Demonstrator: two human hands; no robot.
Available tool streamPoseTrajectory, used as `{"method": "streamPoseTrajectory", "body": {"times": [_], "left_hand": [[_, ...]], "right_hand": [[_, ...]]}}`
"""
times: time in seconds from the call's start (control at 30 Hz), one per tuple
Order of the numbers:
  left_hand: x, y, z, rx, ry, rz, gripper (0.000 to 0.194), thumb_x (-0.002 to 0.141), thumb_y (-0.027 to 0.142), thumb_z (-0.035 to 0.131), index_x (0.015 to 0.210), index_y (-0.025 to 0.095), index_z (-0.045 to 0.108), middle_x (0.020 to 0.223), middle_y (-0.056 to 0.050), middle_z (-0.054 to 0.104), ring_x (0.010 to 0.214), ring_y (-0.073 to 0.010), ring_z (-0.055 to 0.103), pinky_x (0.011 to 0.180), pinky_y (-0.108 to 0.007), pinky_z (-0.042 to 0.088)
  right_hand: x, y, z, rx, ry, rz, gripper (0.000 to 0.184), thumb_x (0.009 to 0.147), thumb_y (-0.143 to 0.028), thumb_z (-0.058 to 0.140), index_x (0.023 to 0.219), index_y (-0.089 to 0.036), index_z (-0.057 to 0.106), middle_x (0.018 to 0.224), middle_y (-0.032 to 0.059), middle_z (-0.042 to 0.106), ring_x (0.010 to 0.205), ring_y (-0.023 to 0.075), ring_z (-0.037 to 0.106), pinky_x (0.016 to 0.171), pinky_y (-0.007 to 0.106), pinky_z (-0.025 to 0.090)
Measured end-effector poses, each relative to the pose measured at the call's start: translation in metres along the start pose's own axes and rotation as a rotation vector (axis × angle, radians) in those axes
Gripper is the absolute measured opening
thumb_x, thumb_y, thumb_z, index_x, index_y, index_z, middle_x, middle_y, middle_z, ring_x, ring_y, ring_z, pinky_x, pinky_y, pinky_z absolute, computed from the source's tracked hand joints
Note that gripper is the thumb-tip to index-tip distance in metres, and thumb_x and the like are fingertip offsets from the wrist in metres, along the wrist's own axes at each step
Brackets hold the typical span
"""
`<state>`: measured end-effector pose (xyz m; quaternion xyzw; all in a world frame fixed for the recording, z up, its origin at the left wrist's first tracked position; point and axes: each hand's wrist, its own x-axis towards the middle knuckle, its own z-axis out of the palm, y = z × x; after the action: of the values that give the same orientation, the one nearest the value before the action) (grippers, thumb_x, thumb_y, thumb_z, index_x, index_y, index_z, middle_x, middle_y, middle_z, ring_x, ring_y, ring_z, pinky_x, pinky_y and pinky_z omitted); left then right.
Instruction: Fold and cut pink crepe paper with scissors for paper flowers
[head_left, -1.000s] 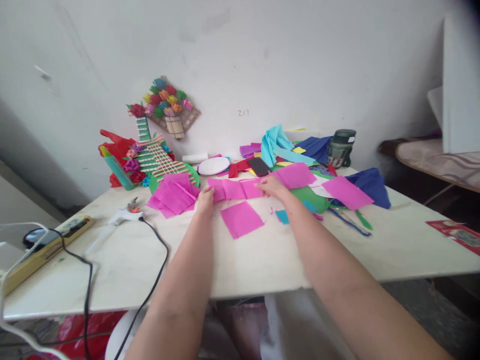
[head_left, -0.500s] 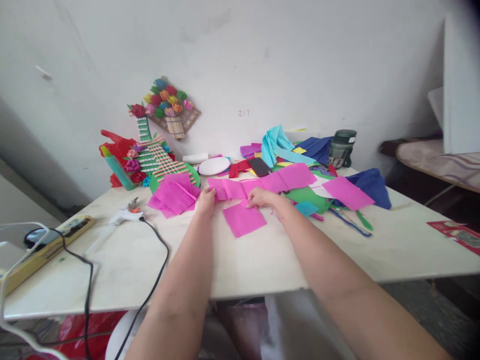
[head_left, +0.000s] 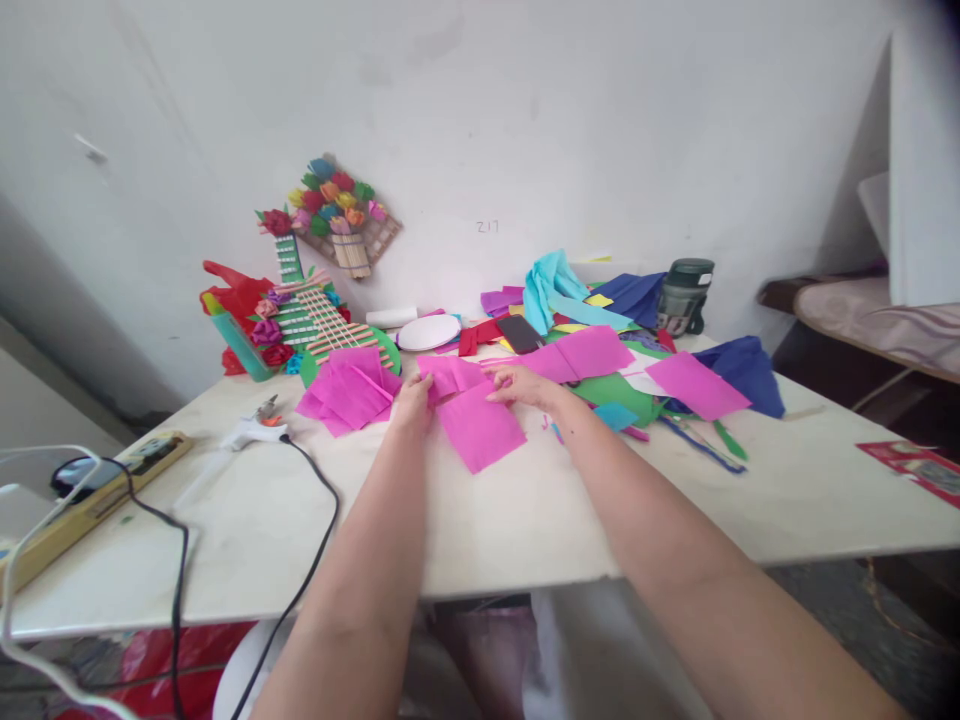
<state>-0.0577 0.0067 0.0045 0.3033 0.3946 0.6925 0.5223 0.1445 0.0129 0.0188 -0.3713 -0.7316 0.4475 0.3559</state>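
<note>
A long pink crepe paper strip (head_left: 592, 352) runs across the table in front of me. My left hand (head_left: 414, 396) is closed in a pinch on its left end. A separate pink paper square (head_left: 484, 436) slants just below the strip, its upper edge close to both hands. My right hand (head_left: 519, 386) is bent over the strip where it meets the square, thumb and forefinger on the pink paper; which layer they grip is partly hidden. Beside my left hand lies a loose stack of pink paper sheets (head_left: 349, 392).
A glue gun (head_left: 255, 430) with a black cord and a power strip (head_left: 97, 495) lie at left. Behind stand a guitar-shaped craft (head_left: 319, 320) and a white disc (head_left: 427, 332). A phone (head_left: 519, 334), coloured paper scraps (head_left: 619, 400) and a dark flask (head_left: 685, 296) are at right.
The pink square has shifted slightly left and turned, its top now nearer my left hand. My right hand's fingers have moved a little left and up along the strip.
</note>
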Motion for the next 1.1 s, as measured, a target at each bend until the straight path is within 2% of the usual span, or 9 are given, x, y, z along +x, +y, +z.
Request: {"method": "streamPoseTrajectory", "body": {"times": [0.17,0.37,0.43,0.53,0.63,0.8,0.9,0.93,1.1], "left_hand": [[0.001,0.001,0.003,-0.067,0.024,-0.067,0.009,0.068,0.006,0.052,0.07,0.013,0.057,0.061,-0.001,0.061,0.057,-0.0125,0.059,0.066,-0.027,0.049],[-0.008,0.008,0.008,-0.131,0.029,-0.109,0.014,0.073,0.005,0.047,0.074,0.013,0.059,0.062,-0.002,0.062,0.061,-0.0123,0.061,0.07,-0.025,0.05],[-0.009,0.009,0.007,-0.14,0.004,-0.125,0.013,0.075,0.007,0.048,0.077,0.014,0.059,0.065,-0.003,0.064,0.065,-0.0132,0.063,0.073,-0.028,0.051],[-0.009,0.01,0.007,-0.159,-0.003,-0.137,0.008,0.075,0.01,0.053,0.08,0.016,0.057,0.071,-0.002,0.065,0.07,-0.0145,0.063,0.076,-0.034,0.051],[-0.011,0.012,0.008,-0.187,0.007,-0.135,0.007,0.076,0.009,0.054,0.079,0.016,0.055,0.07,-0.001,0.064,0.072,-0.0148,0.063,0.077,-0.036,0.051],[-0.017,0.018,0.011,-0.208,-0.017,-0.12,0.011,0.078,0.007,0.051,0.074,0.016,0.055,0.065,-0.001,0.063,0.067,-0.0133,0.062,0.076,-0.034,0.052],[-0.017,0.02,0.008,-0.213,-0.053,-0.08,0.011,0.075,0.006,0.054,0.07,0.016,0.055,0.061,0.001,0.062,0.06,-0.0112,0.059,0.074,-0.032,0.052],[-0.016,0.021,0.007,-0.219,-0.069,-0.065,0.012,0.073,0.005,0.055,0.07,0.016,0.055,0.06,0.002,0.061,0.058,-0.0105,0.059,0.073,-0.031,0.052],[-0.013,0.023,0.007,-0.241,-0.108,-0.037,0.011,0.074,0.005,0.054,0.073,0.015,0.057,0.067,0.002,0.064,0.061,-0.0091,0.06,0.073,-0.027,0.051]], "right_hand": [[-0.006,-0.006,0.002,0.1,-0.101,0.033,0.032,0.052,-0.03,0.073,0.049,-0.017,0.044,0.141,0.0129,0.038,0.122,0.0271,0.043,0.091,0.036,0.039],[-0.011,-0.009,-0.002,0.125,-0.119,0.061,0.038,0.051,-0.03,0.074,0.048,-0.017,0.038,0.135,0.0139,0.045,0.125,0.0257,0.041,0.1,0.036,0.03],[-0.012,-0.008,-0.005,0.139,-0.152,0.053,0.037,0.051,-0.03,0.074,0.049,-0.017,0.039,0.126,0.0123,0.054,0.119,0.0239,0.046,0.096,0.034,0.033],[-0.013,-0.009,-0.005,0.141,-0.24,0.102,0.031,0.052,-0.031,0.074,0.055,-0.016,0.047,0.091,0.0056,0.066,0.093,0.0189,0.058,0.084,0.031,0.04],[-0.011,-0.011,0.004,0.133,-0.324,0.133,0.028,0.053,-0.032,0.073,0.062,-0.015,0.053,0.065,-0.0029,0.058,0.069,0.0123,0.055,0.073,0.028,0.041],[-0.003,-0.012,0.038,-0.063,-0.392,0.002,0.023,0.062,-0.03,0.065,0.057,-0.016,0.048,0.058,-0.006,0.049,0.058,0.0091,0.046,0.063,0.025,0.038],[0.003,-0.01,0.055,-0.222,-0.265,-0.077,0.01,0.073,-0.023,0.052,0.072,-0.015,0.057,0.079,0.0009,0.061,0.073,0.0135,0.054,0.071,0.028,0.042],[0.005,-0.008,0.058,-0.278,-0.207,-0.099,0.016,0.076,-0.019,0.046,0.08,-0.014,0.06,0.093,0.0048,0.064,0.085,0.0153,0.056,0.078,0.028,0.042],[0.017,0.001,0.068,-0.691,-0.08,-0.105,0.043,0.086,-0.018,0.034,0.127,-0.015,0.047,0.143,0.0078,0.036,0.131,0.0164,0.03,0.107,0.031,0.023]]}}
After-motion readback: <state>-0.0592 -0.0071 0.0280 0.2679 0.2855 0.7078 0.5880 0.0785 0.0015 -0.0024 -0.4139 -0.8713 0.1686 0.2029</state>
